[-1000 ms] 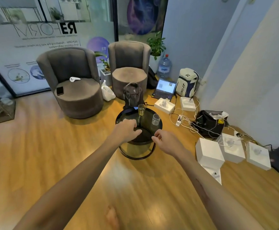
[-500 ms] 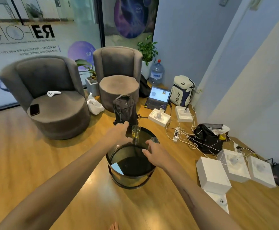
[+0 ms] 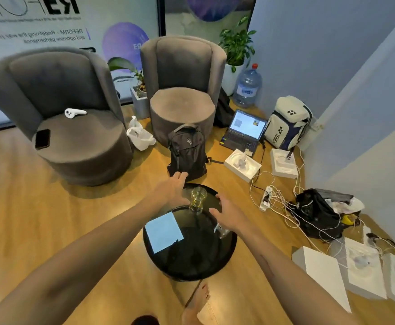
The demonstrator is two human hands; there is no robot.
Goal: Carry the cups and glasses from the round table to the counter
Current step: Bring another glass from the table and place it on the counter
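Clear glass [image 3: 198, 199] holding yellowish liquid stands at the far edge of the black round table [image 3: 191, 266], between both reaching hands. Left hand [image 3: 171, 190] and right hand [image 3: 224, 213] are spread, gripping nothing, seemingly set to flank it. A second glass [image 3: 221, 229] sits under the right wrist. Beyond the table, a backpack [image 3: 288, 124] reads "YONEX".

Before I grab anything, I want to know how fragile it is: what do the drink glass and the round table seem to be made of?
The drink glass looks like clear glass: see-through walls with yellowish liquid showing inside. The round table has a glossy black top, probably glass or lacquer, as it mirrors a bright window patch; which one I cannot tell.
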